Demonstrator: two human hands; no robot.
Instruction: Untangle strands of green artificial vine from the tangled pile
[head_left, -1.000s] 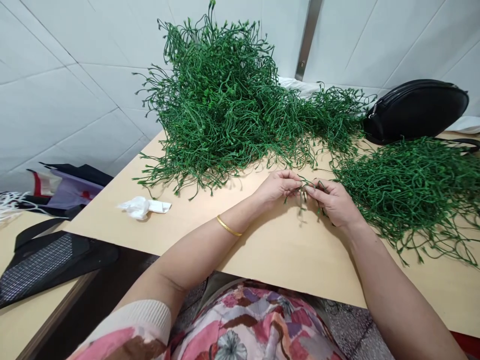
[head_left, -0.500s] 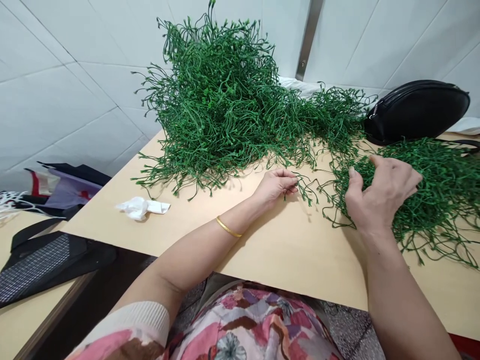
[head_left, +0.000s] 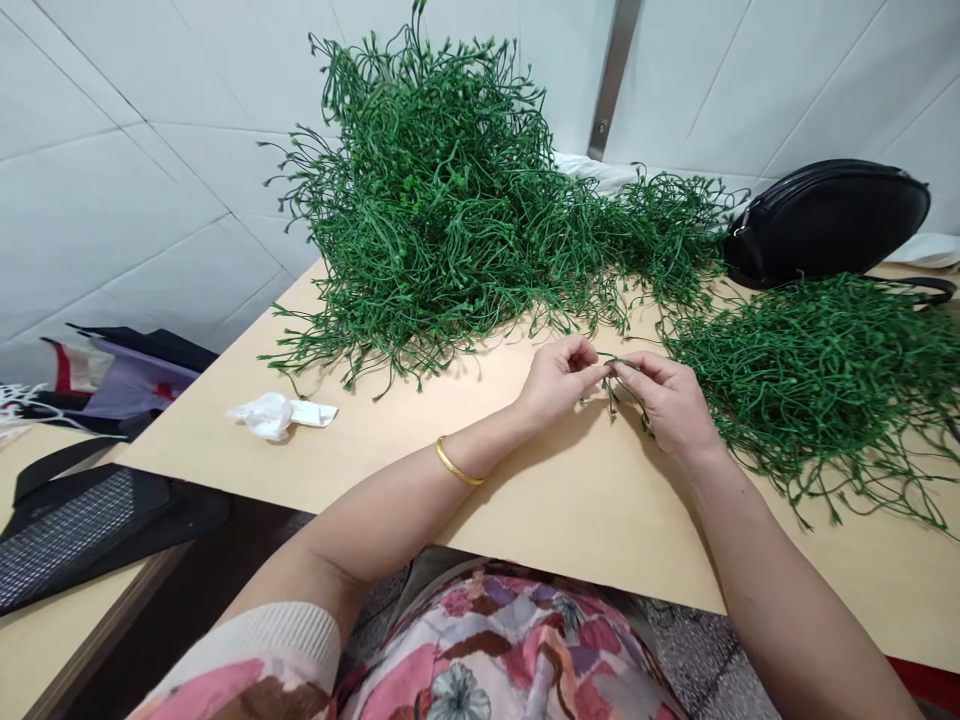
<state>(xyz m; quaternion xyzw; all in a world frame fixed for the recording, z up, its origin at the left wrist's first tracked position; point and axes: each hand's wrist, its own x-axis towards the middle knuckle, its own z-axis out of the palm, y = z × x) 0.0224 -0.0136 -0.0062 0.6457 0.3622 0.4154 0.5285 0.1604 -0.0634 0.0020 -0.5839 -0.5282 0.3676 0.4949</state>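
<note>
My left hand (head_left: 564, 378) and my right hand (head_left: 670, 398) meet over the table, fingertips almost touching. Both pinch a small green plastic stem (head_left: 613, 388) with thin branching ends, partly hidden by the fingers. Just right of my right hand lies a loose heap of similar green stems (head_left: 817, 385). Beyond both hands rises a larger tangled pile of green stems (head_left: 442, 210), its lower right side trailing towards a black bag.
The pale wooden table (head_left: 525, 500) runs up to a white tiled wall. A crumpled white tissue (head_left: 274, 415) lies at the left. The black bag (head_left: 832, 220) stands at the back right. Dark fabric pieces (head_left: 90, 530) lie on a lower surface at far left.
My right hand has moved left from the right-hand heap to my left hand, and its fingers have closed on the stem. My left hand has shifted only slightly.
</note>
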